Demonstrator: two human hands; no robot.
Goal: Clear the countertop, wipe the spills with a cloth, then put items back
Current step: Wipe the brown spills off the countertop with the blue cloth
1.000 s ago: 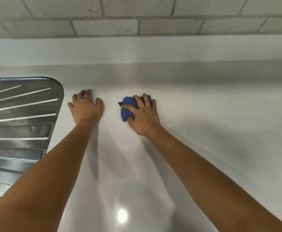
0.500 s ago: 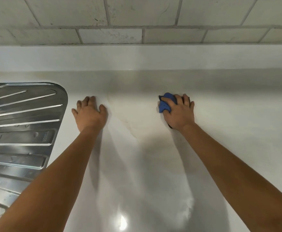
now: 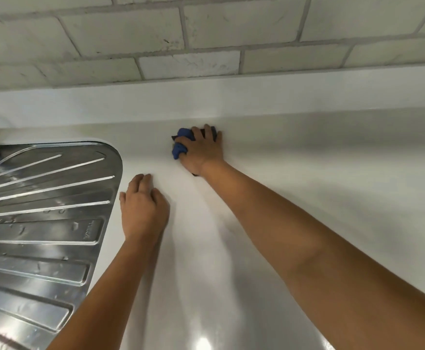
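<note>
A bunched blue cloth (image 3: pixel 180 145) lies on the white countertop (image 3: pixel 307 173), close to the back upstand. My right hand (image 3: pixel 201 150) grips it, with fingers curled over the top and most of the cloth hidden beneath the palm. My left hand (image 3: pixel 142 205) rests flat on the countertop, nearer to me and just right of the drainboard, holding nothing.
A ribbed steel drainboard (image 3: pixel 37 210) of the sink fills the left side, wet with droplets. A low white upstand (image 3: pixel 231 99) and a tiled wall (image 3: pixel 206 34) close off the back. Bare counter stretches to the right.
My right hand has slid the cloth back to the left and farther toward the wall. My left hand has stayed planted beside the drainboard. The view has shifted.
</note>
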